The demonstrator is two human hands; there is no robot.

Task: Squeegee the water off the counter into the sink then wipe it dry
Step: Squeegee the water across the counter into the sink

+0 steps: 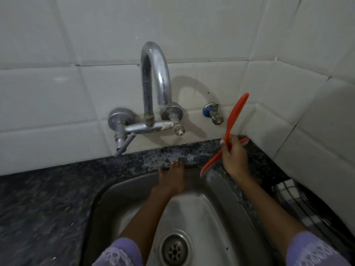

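Sink [123, 191] nearest, drain [174, 250] at bottom. Left hand [172, 178] lies flat, fingers straight, on the sink's back rim, holding nothing. Right hand's [233, 156] grip is curled round the squeegee [233, 120], blade at the rim's right corner. Best to keep the blade flat on the wet counter [48, 189] and pull toward the basin. Faucet [153, 89] and valve [212, 113] behind crowd the back strip.
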